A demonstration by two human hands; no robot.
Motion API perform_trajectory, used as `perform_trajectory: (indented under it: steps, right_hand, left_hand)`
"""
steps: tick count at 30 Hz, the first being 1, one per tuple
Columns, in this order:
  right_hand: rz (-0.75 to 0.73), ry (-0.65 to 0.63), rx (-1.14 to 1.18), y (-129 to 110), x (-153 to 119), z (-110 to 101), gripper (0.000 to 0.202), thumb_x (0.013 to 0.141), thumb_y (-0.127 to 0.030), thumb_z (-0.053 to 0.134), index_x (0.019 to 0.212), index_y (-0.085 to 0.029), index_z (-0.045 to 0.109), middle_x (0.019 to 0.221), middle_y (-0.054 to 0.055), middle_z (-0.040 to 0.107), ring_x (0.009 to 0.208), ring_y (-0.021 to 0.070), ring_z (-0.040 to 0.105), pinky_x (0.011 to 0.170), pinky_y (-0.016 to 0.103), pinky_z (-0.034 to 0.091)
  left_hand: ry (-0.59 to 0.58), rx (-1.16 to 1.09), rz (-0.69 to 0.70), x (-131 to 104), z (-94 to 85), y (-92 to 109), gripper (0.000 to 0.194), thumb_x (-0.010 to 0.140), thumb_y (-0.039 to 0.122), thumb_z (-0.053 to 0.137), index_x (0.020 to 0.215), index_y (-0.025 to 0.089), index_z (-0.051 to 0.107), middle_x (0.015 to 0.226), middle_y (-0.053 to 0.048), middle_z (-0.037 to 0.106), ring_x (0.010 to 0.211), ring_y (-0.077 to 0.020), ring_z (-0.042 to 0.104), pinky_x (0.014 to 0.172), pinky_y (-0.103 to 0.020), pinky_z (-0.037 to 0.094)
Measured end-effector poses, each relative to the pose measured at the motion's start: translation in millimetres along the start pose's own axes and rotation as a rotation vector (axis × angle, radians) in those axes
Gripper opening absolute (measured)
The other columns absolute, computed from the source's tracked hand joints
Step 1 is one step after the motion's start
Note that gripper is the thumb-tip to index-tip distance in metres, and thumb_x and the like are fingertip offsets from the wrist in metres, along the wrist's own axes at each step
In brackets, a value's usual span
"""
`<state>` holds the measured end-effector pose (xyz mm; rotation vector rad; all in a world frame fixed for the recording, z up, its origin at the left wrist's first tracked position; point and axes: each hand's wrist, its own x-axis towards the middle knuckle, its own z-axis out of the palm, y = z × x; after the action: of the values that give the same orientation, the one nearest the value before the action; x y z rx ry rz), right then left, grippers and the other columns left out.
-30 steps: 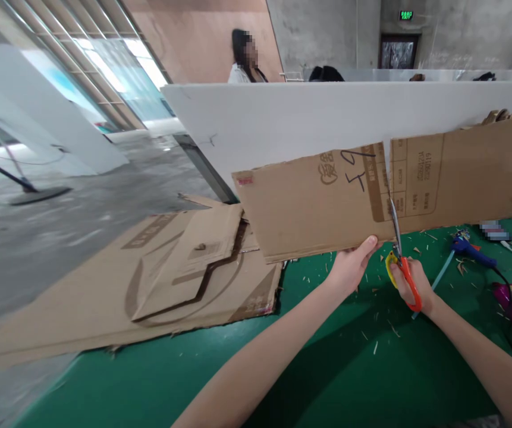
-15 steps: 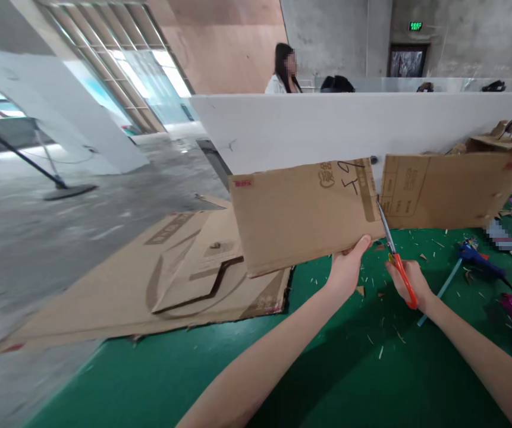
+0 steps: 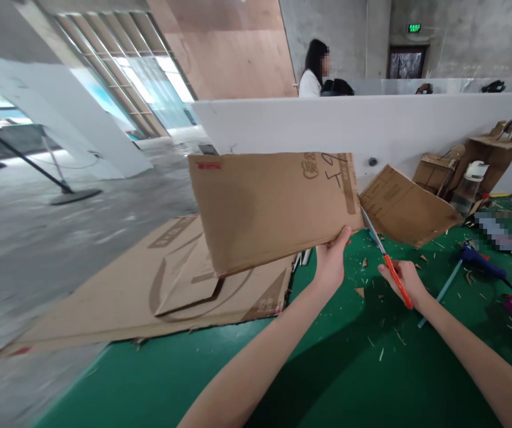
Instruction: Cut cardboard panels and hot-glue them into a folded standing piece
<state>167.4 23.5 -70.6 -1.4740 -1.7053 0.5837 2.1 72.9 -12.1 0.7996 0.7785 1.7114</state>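
Note:
My left hand [image 3: 332, 258] grips the lower right edge of a large cardboard piece [image 3: 269, 208], which is raised above the green table [image 3: 327, 368]. In my right hand [image 3: 405, 282] is a pair of scissors [image 3: 392, 267] with orange handles. The blades point up and left, their tips at the right edge of the held cardboard. A second cardboard piece [image 3: 410, 205] is tilted just right of the tips; whether it still joins the held piece cannot be made out.
Flat cardboard sheets [image 3: 113, 285] lie at the left. At the right are a clear bottle [image 3: 467, 187], a cardboard construction [image 3: 490, 157], a blue glue gun [image 3: 481, 261], a phone [image 3: 499, 232] and scraps. Behind a white partition [image 3: 282, 125] is a person [image 3: 313, 71].
The held cardboard and my left hand have moved left. The right-hand piece has tilted and dropped, uncovering the bottle. The scissors have shifted slightly left, and the person behind has moved right.

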Motion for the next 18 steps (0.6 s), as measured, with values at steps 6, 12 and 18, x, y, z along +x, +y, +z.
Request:
perform_trajectory:
  steps: [6,12,18]
  right_hand:
    - [-0.055,0.034,0.202,13.4,-8.6,-7.6,0.042,0.081,-0.057,0.056,0.07,-0.018,0.063,0.062,0.005,0.061,0.059,0.0176,0.059,0.051,0.026,0.048]
    - [-0.17,0.108,0.415,9.4,-14.3,-25.8,0.034,0.084,-0.05,0.057,0.092,-0.019,0.066,0.095,0.012,0.069,0.088,0.0261,0.067,0.055,0.03,0.056]
    - [-0.291,0.315,0.357,0.6,-14.7,-43.7,0.025,0.085,-0.042,0.059,0.094,-0.02,0.064,0.1,0.012,0.069,0.095,0.0268,0.066,0.061,0.031,0.056]
  left_hand:
    - [-0.043,0.054,0.053,5.1,-0.5,10.6,0.043,0.06,0.03,0.084,0.099,0.021,0.068,0.099,-0.004,0.073,0.098,-0.0214,0.065,0.085,-0.034,0.051]
    - [-0.096,-0.023,0.023,11.4,-2.0,16.8,0.045,0.063,0.032,0.082,0.104,0.021,0.067,0.113,-0.007,0.07,0.115,-0.0253,0.06,0.104,-0.041,0.043]
    - [-0.1,-0.063,-0.056,18.4,-3.6,23.2,0.048,0.065,0.03,0.08,0.109,0.022,0.063,0.113,-0.009,0.07,0.11,-0.027,0.063,0.097,-0.044,0.049]
